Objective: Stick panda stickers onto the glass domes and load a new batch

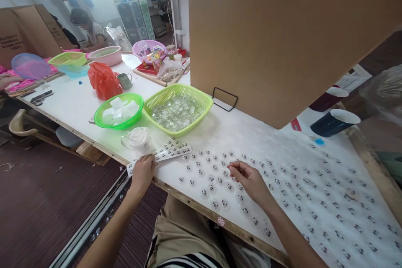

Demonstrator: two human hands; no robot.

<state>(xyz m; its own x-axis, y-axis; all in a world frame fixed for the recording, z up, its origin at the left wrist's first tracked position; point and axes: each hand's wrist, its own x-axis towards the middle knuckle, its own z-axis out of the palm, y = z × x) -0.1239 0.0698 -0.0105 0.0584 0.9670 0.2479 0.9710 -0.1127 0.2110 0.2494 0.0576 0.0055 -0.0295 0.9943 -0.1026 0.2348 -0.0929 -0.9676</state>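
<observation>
My left hand [145, 171] is closed on the near end of a white sticker sheet [172, 153] printed with rows of small black-and-white panda figures. The sheet lies across the table's front edge. My right hand [248, 178] hovers just over the table among many transparent round pieces [220, 181], each with a panda figure on it. Its thumb and index finger are pinched together; what lies between them, if anything, is too small to make out. A yellow-green basket [201, 115] full of glassy transparent pieces stands beyond the sheet.
A green bowl [97, 118] of white pieces and a clear cup [127, 141] with white contents stand behind my left hand. A large cardboard sheet [266, 42] rises at the back. Dark cups [328, 124] lie at right. A person [97, 33] sits across the far table.
</observation>
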